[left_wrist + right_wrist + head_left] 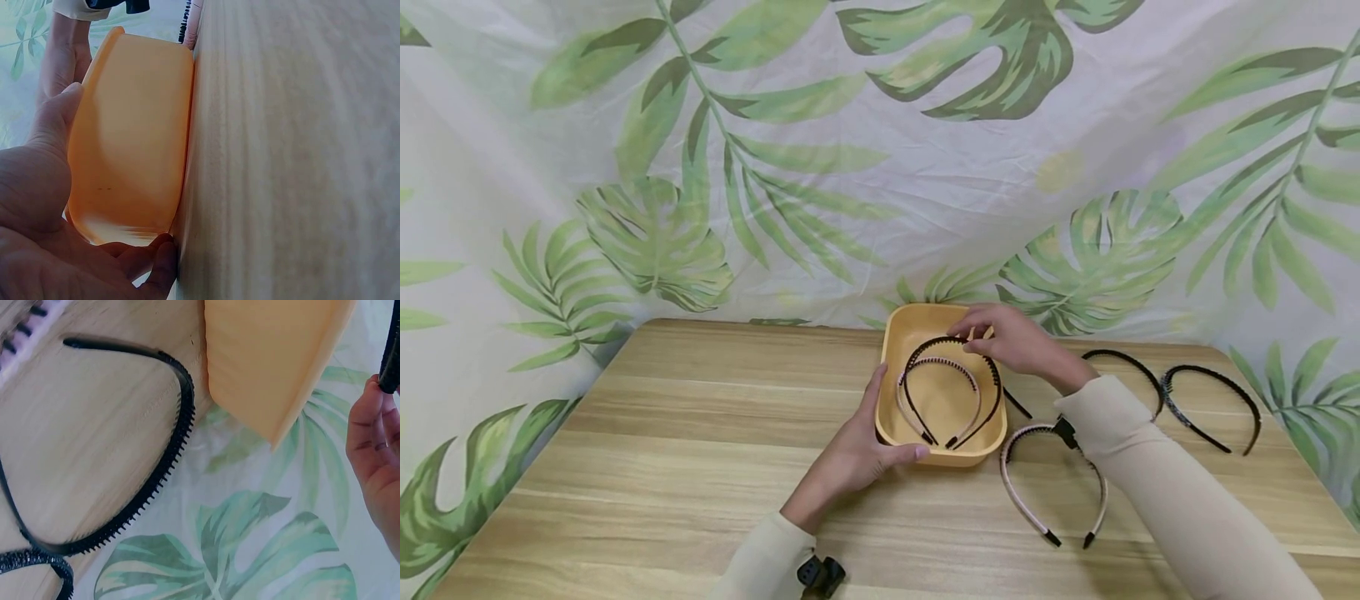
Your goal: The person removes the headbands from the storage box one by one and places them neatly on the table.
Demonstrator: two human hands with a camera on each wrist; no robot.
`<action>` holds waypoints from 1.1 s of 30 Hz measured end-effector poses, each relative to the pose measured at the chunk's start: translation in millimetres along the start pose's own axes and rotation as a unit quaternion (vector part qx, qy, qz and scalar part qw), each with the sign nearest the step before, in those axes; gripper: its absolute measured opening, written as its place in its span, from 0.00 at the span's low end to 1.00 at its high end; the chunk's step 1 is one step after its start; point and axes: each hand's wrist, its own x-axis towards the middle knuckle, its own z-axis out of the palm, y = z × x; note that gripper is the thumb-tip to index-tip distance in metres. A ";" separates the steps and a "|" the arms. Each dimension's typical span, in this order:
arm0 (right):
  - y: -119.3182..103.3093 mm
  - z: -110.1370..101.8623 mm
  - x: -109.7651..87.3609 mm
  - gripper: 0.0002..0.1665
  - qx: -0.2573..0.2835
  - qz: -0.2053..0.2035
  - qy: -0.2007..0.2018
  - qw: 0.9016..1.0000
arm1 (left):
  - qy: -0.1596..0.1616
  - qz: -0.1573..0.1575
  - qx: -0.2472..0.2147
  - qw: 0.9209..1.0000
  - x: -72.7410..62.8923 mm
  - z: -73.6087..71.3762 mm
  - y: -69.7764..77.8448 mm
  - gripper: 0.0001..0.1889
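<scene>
A yellow plastic tray (pixel 917 320) stands on the table. My left hand (pixel 850 450) grips its near left corner, the thumb over the front rim and the fingers along the side wall. Over the tray, my right hand (pixel 1011 342) pinches a black toothed headband (pixel 998 379) near the top of its arch, its two ends pointing toward me. A pink headband (pixel 936 361) with dark teeth lies in the tray and overlaps the black one in the head view. In the right wrist view, fingertips (pixel 370 394) close on the black band.
Right of the tray lies another black headband (pixel 1138 367), partly hidden by my right arm. Beside it is a dark patterned headband (pixel 1217 373). A second pink headband (pixel 1011 487) lies nearer me, under my right wrist. A leaf-print cloth (pixel 820 208) hangs behind the wooden table (pixel 700 467).
</scene>
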 end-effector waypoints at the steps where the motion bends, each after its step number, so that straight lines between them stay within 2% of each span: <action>1: 0.4 -1.4 -0.8 0.15 0.000 0.000 0.003 1.000 | 0.000 -0.002 -0.001 1.000 0.2 0.0 0.2 0.68; 18: 1.6 -25.2 -28.0 0.16 -0.001 -0.003 0.020 1.000 | 0.001 -0.005 -0.010 1.000 2.1 0.5 1.1 0.68; 25: 0.4 -34.4 -47.3 0.17 -0.011 -0.006 0.016 1.000 | 0.002 -0.009 -0.012 1.000 2.4 0.8 1.9 0.69; 33: 7.3 -41.8 -73.8 0.17 -0.003 0.014 0.017 1.000 | 0.001 -0.010 -0.015 1.000 3.3 0.6 2.6 0.69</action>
